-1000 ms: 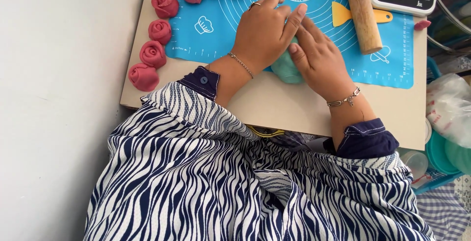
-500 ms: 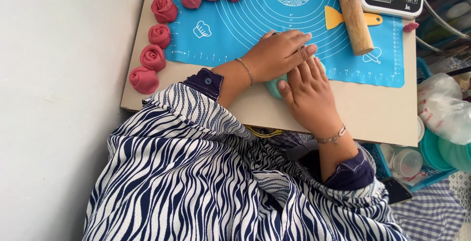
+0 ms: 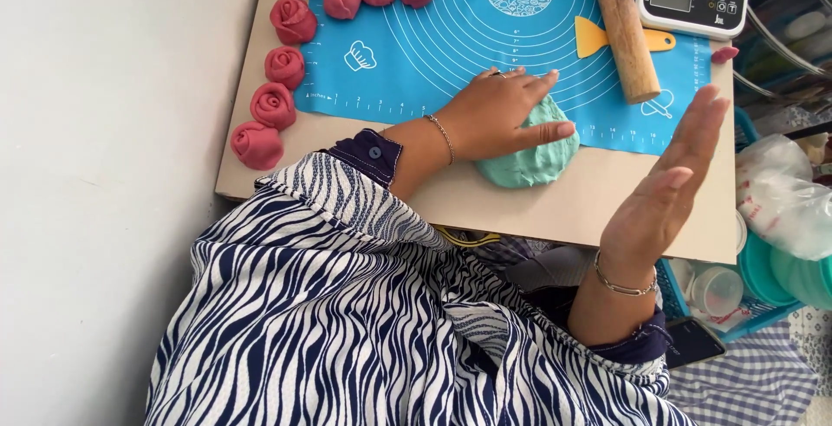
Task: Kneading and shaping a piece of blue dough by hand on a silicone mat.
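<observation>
Pink dough roses [image 3: 274,105] are ranged along the far-left edge of the blue mat [image 3: 416,53]. The left hand [image 3: 507,118] is laid flat, fingers spread, on the teal dough [image 3: 527,159], which is pressed at the mat's near edge on the table [image 3: 607,209]. The dough's long axis cannot be told. The right hand [image 3: 667,183] is held released and raised, palm inward, to the dough's right, apart from it. A rolling pin [image 3: 622,27] is seen farther off.

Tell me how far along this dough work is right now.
Done: eight pink dough roses line the blue mat. In hand: the left hand presses on a teal dough lump at the mat's edge; the right hand is lifted, open. Left: the teal dough is unshaped, the rolling pin lies untouched.
</observation>
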